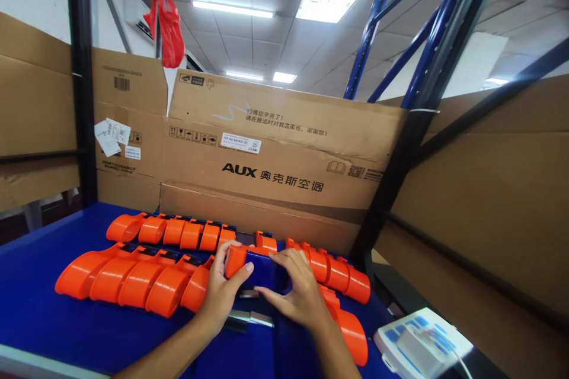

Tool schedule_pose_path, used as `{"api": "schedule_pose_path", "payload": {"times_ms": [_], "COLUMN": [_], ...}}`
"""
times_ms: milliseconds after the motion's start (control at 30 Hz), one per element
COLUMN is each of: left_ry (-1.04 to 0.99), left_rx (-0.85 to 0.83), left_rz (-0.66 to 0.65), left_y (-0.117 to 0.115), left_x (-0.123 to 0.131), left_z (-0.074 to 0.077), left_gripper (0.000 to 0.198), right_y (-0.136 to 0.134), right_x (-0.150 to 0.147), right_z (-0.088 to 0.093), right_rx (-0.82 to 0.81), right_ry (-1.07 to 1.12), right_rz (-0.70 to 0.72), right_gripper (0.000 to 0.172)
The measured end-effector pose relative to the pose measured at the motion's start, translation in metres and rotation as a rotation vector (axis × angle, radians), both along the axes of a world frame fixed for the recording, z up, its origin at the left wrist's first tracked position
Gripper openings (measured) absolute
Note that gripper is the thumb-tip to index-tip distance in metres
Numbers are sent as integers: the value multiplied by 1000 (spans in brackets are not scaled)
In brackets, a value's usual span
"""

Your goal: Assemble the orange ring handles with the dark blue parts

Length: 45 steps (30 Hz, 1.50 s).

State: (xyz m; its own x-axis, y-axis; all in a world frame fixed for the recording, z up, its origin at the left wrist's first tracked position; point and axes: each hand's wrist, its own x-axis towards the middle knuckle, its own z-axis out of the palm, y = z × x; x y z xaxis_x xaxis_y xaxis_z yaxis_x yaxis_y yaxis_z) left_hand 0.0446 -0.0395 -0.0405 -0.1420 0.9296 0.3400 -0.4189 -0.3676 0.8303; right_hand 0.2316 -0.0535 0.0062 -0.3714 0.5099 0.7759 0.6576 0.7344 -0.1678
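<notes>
Between my two hands is a part with a blue flat face and orange plastic along its top and left end point(267, 269). My left hand point(224, 284) grips its left end, thumb in front and fingers behind. At the other end, my right hand point(297, 287) has its fingers over the top edge and its thumb low in front. Several orange rounded plastic pieces point(136, 284) with dark strips stand in rows around my hands. Below my hands lies a silver, blade-like metal piece point(260, 318) with a dark part beside it.
The blue tabletop point(35, 272) has a pale front edge. A brown cardboard sheet point(200, 177) closes off the back, between dark shelf posts point(82, 100). At the right lies a white power strip point(422, 343) with a plug and cable. A red bag point(169, 29) hangs above.
</notes>
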Motion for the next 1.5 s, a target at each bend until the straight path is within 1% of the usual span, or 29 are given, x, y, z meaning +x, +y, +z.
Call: {"api": "schedule_pose_path", "payload": {"times_ms": [67,167,200,233,300,400,467,533,600,700,733,800,933,967,1033,1133,1167,1200,1233,1333,1400,1433,1500], "left_ry": [-15,-65,-50,-8,151,480,698,848,895,869,862,855,897,924,984,1062,1082,1099,1108,1129,1154,1169,1194], "left_rx": [19,63,84,111,190,367,506,648,762,860,879,910,944,939,923,920,923,927,930,922,920,917,918], "left_rz": [-35,-171,-197,-196,-137,-22,69,187,319,488,516,528,499,487,452,419,415,410,409,390,333,296,216], "left_y": [-4,-15,-18,-21,-26,-27,-26,-23,-21,-19,-19,-20,-27,-30,-33,-35,-34,-33,-30,-18,-8,-1,11], "left_x": [0,1,1,1,0,-2,0,3,6,7,6,1,-14,-19,-30,-47,-53,-59,-65,-76,-77,-74,-64], "left_z": [4,10,10,10,7,-1,-6,-10,-14,-14,-12,-7,12,17,26,34,36,37,39,49,60,66,79], "left_gripper": [63,86,91,94,97,100,104,106,100,88,85,85,87,87,86,86,86,87,87,87,88,88,87], "right_y": [0,-1,-1,-1,0,4,7,8,7,2,0,-3,-4,-4,-3,-1,0,2,4,11,17,20,24], "right_x": [0,0,0,0,-3,-10,-16,-19,-21,-20,-19,-16,-13,-12,-11,-9,-8,-5,-3,10,18,22,29], "right_z": [-1,-1,0,1,3,2,-1,-4,-5,-4,-4,-6,-11,-12,-11,-4,-2,0,2,6,6,6,5], "right_rx": [1,-38,-67,-102,-181,-322,-398,-413,-416,-461,-471,-466,-434,-430,-445,-490,-481,-450,-398,-192,-105,-92,-123], "right_ry": [38,126,165,212,341,549,608,597,548,481,473,477,462,452,423,398,409,430,456,459,351,272,107], "right_rz": [-7,-47,-63,-72,-61,22,40,6,-13,33,43,21,-123,-136,-90,65,76,48,-15,-304,-482,-564,-718], "right_gripper": [55,55,54,53,45,32,31,36,40,45,48,54,61,62,64,69,69,65,59,41,34,33,38]}}
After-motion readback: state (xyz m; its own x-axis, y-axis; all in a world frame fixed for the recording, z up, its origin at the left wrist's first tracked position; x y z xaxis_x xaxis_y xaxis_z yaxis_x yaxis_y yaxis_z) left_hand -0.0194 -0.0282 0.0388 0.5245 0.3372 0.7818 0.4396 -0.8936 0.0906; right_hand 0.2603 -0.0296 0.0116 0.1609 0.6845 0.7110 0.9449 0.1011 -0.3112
